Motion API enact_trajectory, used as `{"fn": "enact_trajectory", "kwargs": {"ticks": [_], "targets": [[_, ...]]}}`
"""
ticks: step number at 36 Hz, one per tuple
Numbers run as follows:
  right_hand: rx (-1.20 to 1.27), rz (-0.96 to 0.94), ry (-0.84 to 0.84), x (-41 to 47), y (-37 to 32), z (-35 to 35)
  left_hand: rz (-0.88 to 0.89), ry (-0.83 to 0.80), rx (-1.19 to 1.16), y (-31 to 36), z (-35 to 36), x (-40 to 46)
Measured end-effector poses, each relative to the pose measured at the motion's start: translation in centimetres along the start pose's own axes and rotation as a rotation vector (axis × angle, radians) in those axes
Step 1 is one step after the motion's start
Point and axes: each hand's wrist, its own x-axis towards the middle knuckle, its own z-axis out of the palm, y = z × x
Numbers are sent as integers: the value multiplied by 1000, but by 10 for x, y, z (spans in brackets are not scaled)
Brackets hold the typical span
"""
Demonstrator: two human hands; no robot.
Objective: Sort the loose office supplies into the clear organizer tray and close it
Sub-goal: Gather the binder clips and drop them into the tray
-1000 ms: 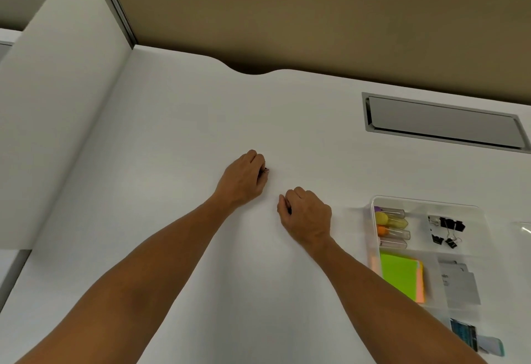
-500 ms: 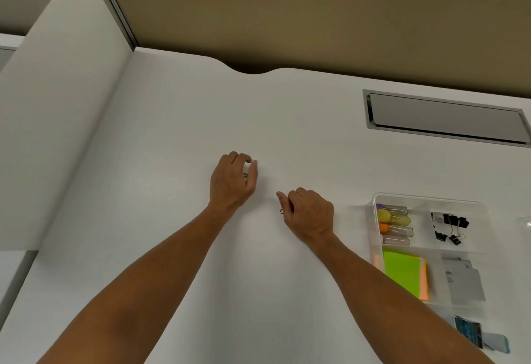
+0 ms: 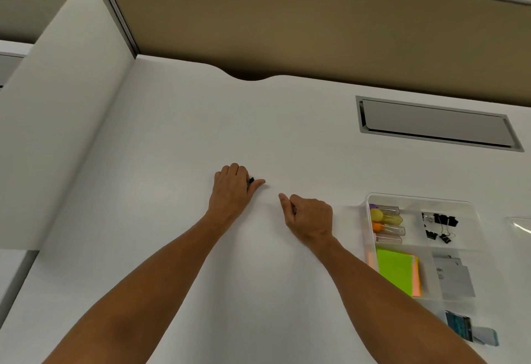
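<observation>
My left hand (image 3: 232,189) rests on the white desk (image 3: 172,148) at the centre, fingers curled around a small black binder clip (image 3: 250,180) that peeks out by the thumb. Just to its right lies my right hand (image 3: 311,217), closed in a fist with the thumb pointing left; what it holds is hidden. The clear organizer tray (image 3: 418,198) sits open at the right. Inside are highlighters (image 3: 386,222), black binder clips (image 3: 441,225), green and orange sticky notes (image 3: 398,270) and grey cards (image 3: 455,278).
A grey cable hatch (image 3: 434,125) is set in the desk behind the tray. A white divider panel (image 3: 57,104) stands on the left. A clear plastic piece (image 3: 520,225) shows at the right edge. A blue item (image 3: 459,327) lies at the tray's near end.
My left hand shifted slightly left and closed on the black clip. The small wire clip seen by my right thumb half a second ago is no longer visible on the desk.
</observation>
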Motion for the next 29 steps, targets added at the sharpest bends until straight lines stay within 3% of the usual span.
{"fn": "enact_trajectory", "kwargs": {"ticks": [2,5,9,13,22,26,29], "targets": [[159,104,34,0,-2,-4,10,7,-5,1,-2,-2],[560,409,54,6,-5,-11,39,59,-17,1,-5,-5],[956,757,-57,11,4,-22,32,95,-73,3,-10,-6],[1213,946,-119,6,12,-31,-106,34,-252,2,-17,-3],[1046,880,-201,-14,7,-37,-534,-45,-1070,21,-31,-33],[640,661,-230,-25,5,-40,-741,25,-1412,31,-29,-56],[471,562,-300,-35,4,-42,-882,41,-1628,40,-29,-71]]}}
